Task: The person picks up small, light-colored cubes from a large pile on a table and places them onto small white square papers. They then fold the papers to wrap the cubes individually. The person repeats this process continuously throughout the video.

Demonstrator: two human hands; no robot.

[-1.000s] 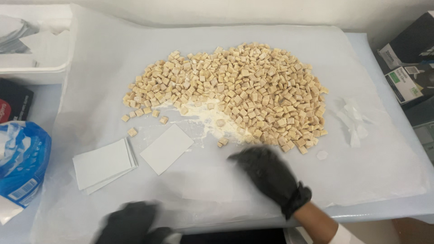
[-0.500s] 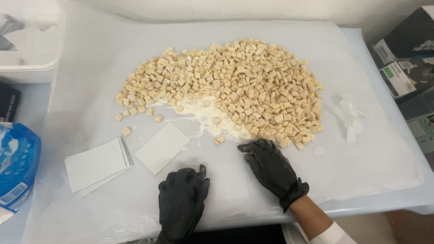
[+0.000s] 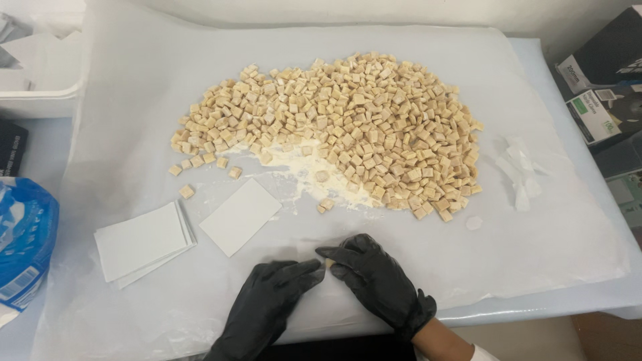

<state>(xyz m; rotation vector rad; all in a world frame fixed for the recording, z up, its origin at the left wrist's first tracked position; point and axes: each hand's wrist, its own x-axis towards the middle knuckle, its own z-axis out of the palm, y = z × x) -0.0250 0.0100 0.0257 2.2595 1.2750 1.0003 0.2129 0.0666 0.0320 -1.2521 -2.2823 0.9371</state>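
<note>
Head camera view: Two black-gloved hands meet at the near edge of a table covered by a single sheet of translucent white paper (image 3: 134, 100). The left hand (image 3: 267, 304) and right hand (image 3: 374, 277) lie low with fingertips drawn together, pinching one small tan cube (image 3: 328, 263) between them, just above the paper. Beyond them spreads one broad heap of tan cubes (image 3: 348, 127), too many to count, with a patch of white powder (image 3: 301, 170) along its near edge and four stray cubes to its left. Left of the hands lie one single white paper square (image 3: 241, 216) and one small stack of white paper squares (image 3: 142, 242), side by side and slightly apart. A cluster of small white paper scraps (image 3: 518, 170) sits right of the heap. At the left edge are a blue-and-white plastic bag (image 3: 23, 247) and a white tray (image 3: 40, 73); at the right edge, stacked boxes (image 3: 605, 87), dark and green, with pale labels.
</note>
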